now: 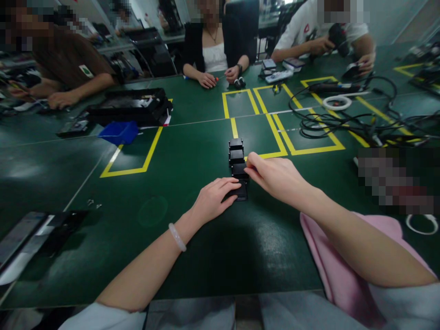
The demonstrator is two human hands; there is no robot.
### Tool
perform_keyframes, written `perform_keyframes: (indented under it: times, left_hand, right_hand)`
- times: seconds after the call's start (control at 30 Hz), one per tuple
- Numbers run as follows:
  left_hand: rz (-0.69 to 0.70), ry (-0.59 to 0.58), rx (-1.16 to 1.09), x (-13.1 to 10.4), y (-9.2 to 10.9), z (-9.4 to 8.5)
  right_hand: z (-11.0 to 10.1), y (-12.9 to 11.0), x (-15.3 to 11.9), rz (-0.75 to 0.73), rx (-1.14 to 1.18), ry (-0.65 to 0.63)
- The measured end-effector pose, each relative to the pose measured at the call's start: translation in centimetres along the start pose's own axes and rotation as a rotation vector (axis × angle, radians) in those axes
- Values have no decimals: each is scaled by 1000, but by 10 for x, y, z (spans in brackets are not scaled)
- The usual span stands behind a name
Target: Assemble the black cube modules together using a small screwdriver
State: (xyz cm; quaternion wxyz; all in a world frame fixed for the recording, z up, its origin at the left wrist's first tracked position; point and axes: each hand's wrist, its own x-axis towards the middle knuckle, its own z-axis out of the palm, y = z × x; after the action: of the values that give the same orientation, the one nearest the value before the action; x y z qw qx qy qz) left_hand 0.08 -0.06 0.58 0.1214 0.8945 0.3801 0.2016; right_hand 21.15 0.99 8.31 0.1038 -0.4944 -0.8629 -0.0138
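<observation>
A line of several small black blocks runs away from me, with a far block (236, 143), one behind it (237, 156) and a third (239, 170) closer in. At the near end lies a flatter black piece (242, 191). My left hand (217, 195) has its fingers over this piece's left side and the thumb along its near side, gripping it. My right hand (271, 174) is closed in a pinch at the third block's right edge. Whatever those fingertips may hold is hidden.
A black case (130, 107) and a blue tray (118, 132) stand at the left. Black cables (319, 123) tangle at the right. Pink cloth (330, 256) lies under my right forearm. Small metal bits (94, 204) lie at left. Several people sit across the table.
</observation>
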Motion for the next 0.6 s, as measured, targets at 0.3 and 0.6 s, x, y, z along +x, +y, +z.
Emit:
perform_keyframes:
  times: [0.3, 0.6]
  left_hand:
    - [11, 20, 10, 0, 0, 1]
    - [7, 12, -1, 0, 1, 0]
  right_hand:
    - [-1, 0, -1, -28, -6, -6]
    - [-3, 0, -1, -6, -4, -28]
